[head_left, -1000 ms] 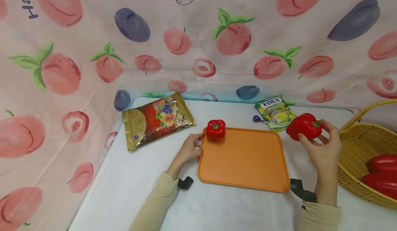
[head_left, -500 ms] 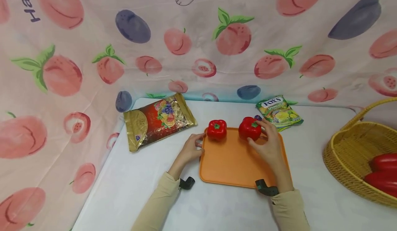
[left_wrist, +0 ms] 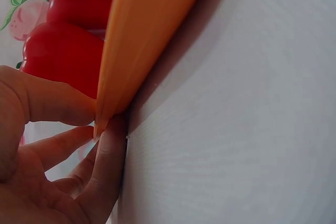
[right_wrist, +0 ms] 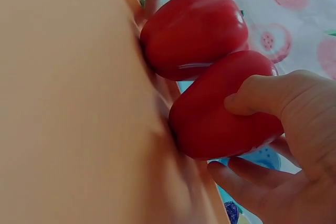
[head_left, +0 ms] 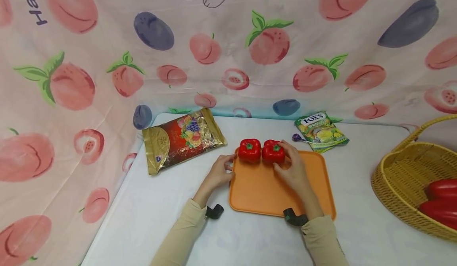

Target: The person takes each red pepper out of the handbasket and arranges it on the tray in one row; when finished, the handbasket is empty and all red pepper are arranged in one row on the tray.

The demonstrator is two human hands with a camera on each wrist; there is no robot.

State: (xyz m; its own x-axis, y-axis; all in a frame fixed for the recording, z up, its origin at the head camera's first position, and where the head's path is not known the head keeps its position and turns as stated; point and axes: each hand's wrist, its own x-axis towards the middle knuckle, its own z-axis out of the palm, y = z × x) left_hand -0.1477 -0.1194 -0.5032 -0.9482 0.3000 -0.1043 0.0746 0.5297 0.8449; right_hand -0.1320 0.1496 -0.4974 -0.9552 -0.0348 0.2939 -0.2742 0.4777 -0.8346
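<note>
Two red bell peppers stand side by side near the back left corner of the orange tray (head_left: 282, 186). My right hand (head_left: 294, 170) grips the right pepper (head_left: 273, 151), thumb on the near side and fingers behind; in the right wrist view this pepper (right_wrist: 215, 114) rests against the left one (right_wrist: 194, 32). The left pepper (head_left: 249, 151) has no hand on it. At the tray's left edge, my left hand (head_left: 217, 172) pinches the rim; the left wrist view shows the thumb and fingers (left_wrist: 107, 166) around the tray's corner (left_wrist: 118, 77).
A gold and red packet (head_left: 183, 139) lies at the back left. Behind the tray on the right are a green candy bag (head_left: 323, 131) and a small purple wrapped candy (head_left: 297, 137). A wicker basket (head_left: 394, 182) holding red peppers (head_left: 442, 206) stands on the right.
My right hand has carried its pepper leftward from beside the basket, over the tray, and down next to the other pepper. The left hand has stayed at the tray's edge.
</note>
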